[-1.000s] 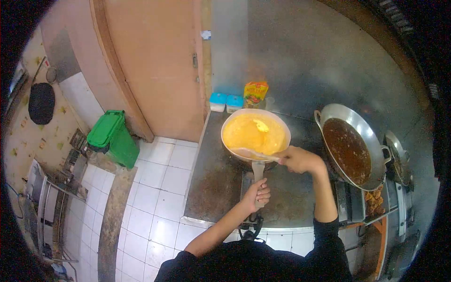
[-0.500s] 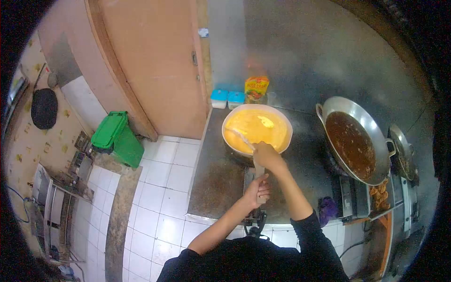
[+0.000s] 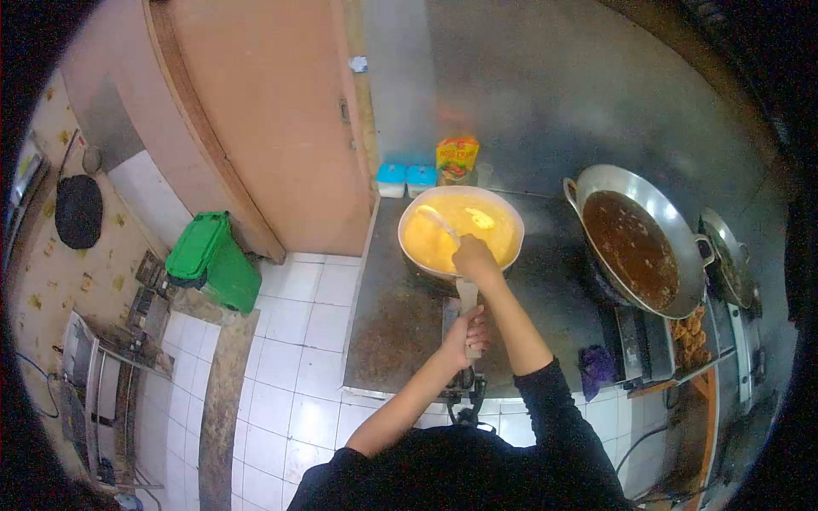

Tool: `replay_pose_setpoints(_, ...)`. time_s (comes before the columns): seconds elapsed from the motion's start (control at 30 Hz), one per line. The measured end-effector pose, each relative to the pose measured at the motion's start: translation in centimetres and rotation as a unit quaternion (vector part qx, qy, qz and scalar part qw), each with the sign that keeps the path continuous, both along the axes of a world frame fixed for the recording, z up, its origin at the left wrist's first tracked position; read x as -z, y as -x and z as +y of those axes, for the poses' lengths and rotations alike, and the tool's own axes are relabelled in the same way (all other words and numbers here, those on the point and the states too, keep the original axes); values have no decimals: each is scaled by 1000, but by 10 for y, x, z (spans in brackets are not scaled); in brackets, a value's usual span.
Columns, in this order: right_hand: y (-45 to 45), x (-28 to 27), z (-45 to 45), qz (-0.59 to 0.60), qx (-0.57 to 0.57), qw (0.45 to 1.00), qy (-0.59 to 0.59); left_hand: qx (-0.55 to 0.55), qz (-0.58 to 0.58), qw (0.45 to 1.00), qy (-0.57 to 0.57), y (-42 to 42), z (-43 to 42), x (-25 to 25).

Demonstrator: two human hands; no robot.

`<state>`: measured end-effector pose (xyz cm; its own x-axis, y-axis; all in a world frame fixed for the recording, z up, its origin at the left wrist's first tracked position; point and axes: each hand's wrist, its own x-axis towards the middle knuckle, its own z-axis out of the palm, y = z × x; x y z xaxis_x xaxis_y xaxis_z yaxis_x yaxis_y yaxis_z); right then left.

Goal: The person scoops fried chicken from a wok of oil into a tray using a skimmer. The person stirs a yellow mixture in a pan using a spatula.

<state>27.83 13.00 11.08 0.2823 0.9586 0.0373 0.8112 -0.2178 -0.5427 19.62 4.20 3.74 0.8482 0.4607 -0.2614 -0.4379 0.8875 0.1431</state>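
A round pan (image 3: 409, 249) of yellow-orange liquid (image 3: 460, 223) sits on the dark stove top, with a paler yellow lump (image 3: 481, 219) near its far right side. Its pale handle (image 3: 467, 294) points toward me, and my left hand (image 3: 464, 335) is wrapped round the lower part of it. My right hand (image 3: 477, 258) is over the pan's near edge, closed on a light-coloured stirring utensil (image 3: 441, 223). That utensil slants up and left, its tip in the liquid.
A large wok (image 3: 675, 300) of dark brown liquid stands at the right, with fried food (image 3: 691, 339) below it. Two blue-lidded tubs (image 3: 406, 180) and a yellow packet (image 3: 457, 158) stand behind the pan. A purple cloth (image 3: 598, 364) lies at the counter's front edge. A green bin (image 3: 223, 266) is on the left.
My right hand has moved left and farther over the pan, carrying the utensil's tip from the near edge to the far left. My left hand keeps its hold. The view has shifted slightly.
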Motion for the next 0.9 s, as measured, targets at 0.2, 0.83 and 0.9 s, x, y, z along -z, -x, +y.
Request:
replay_pose_setpoints(0.2,-42,-3,-1,-19,8,1000,-3,8,4,1000,19,2,0,-7)
replay_pose_setpoints(0.83,-29,-138,-79,-290,-31,942,166,24,-51,997,54,1,1,-1)
replay_pose_setpoints(0.9,-23,-127,-70,-300,-47,938,168,14,-34,998,52,1,1,-4)
